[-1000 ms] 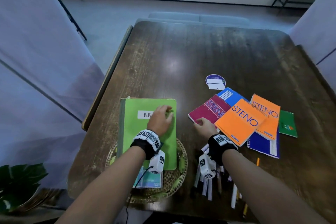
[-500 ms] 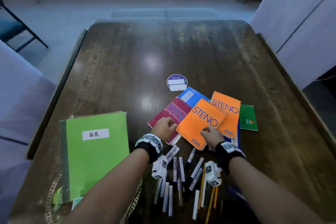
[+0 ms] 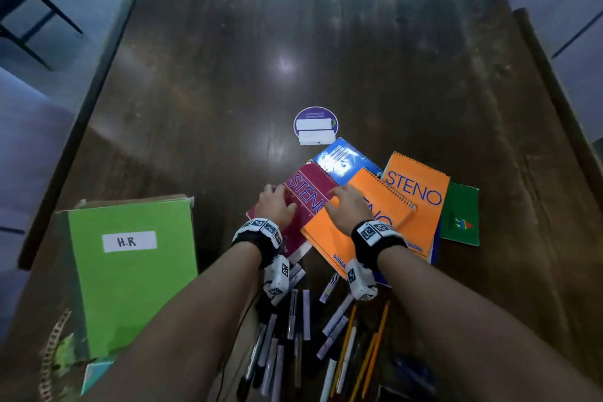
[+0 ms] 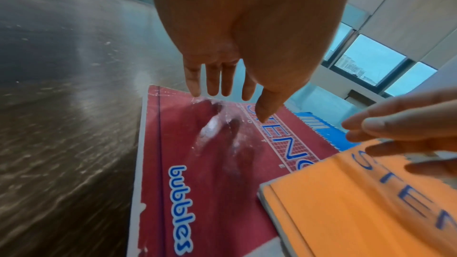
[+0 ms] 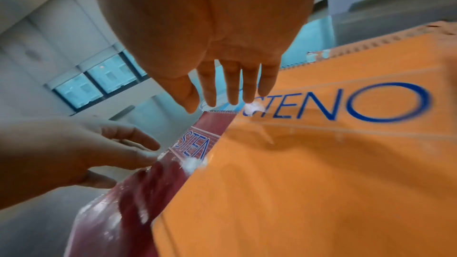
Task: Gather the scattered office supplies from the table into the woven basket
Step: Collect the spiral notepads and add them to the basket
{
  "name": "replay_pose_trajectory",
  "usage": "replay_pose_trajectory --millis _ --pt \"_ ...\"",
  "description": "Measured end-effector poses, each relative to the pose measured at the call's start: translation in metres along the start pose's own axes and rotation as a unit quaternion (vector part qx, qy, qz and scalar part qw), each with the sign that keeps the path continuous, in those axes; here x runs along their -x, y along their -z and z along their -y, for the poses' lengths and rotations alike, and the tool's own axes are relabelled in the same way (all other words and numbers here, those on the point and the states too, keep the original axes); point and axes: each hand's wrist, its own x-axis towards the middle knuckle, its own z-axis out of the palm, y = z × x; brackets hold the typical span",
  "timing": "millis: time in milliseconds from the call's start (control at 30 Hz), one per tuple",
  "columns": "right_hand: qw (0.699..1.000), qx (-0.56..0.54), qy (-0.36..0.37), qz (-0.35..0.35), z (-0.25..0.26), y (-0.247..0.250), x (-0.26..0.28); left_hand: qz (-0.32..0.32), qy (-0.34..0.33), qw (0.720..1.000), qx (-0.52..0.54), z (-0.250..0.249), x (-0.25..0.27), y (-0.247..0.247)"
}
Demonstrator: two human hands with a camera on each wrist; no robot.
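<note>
Maroon steno pad under left hand — right hand over orange pad.

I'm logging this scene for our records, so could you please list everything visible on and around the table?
Steno notebooks: three; one maroon, two orange; overlapping, right of centre.
Blue notebook: one; under the maroon and orange ones.
Green notebook: one; right end of the pile.
Green folder: one, labelled H.R; left, lying partly over the woven basket.
Round sticker: one, purple and white; beyond the pile.
Pens and pencils: many, uncounted; near edge.
Table: one, dark wood.
Left hand: open, over the maroon notebook.
Right hand: open, over the nearer orange notebook.
</note>
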Motion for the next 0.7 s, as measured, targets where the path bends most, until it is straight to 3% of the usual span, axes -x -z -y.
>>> replay_pose_trajectory --millis 167,333,500,600,700 --pt "0.986 0.163 -0.015 -0.025 0.01 0.006 -0.051 -0.013 0.006 1.0 0.001 0.011 -0.017 -0.002" --pt "0.973 0.224 -0.05 0.008 0.011 -0.007 -0.081 -0.031 0.004 1.0 0.002 0.019 -0.032 -0.003" --pt "0.979 0.203 -0.025 0.028 0.014 -0.009 -0.089 -0.021 -0.03 0.997 0.065 0.018 -0.05 0.008" --pt "0.989 0.145 0.011 0.026 0.021 0.0 -0.082 0.056 -0.054 0.979 0.186 0.015 -0.054 0.02" --pt "0.996 0.07 0.039 0.027 0.031 0.017 -0.069 0.114 -0.075 0.963 0.232 0.019 -0.054 0.033"
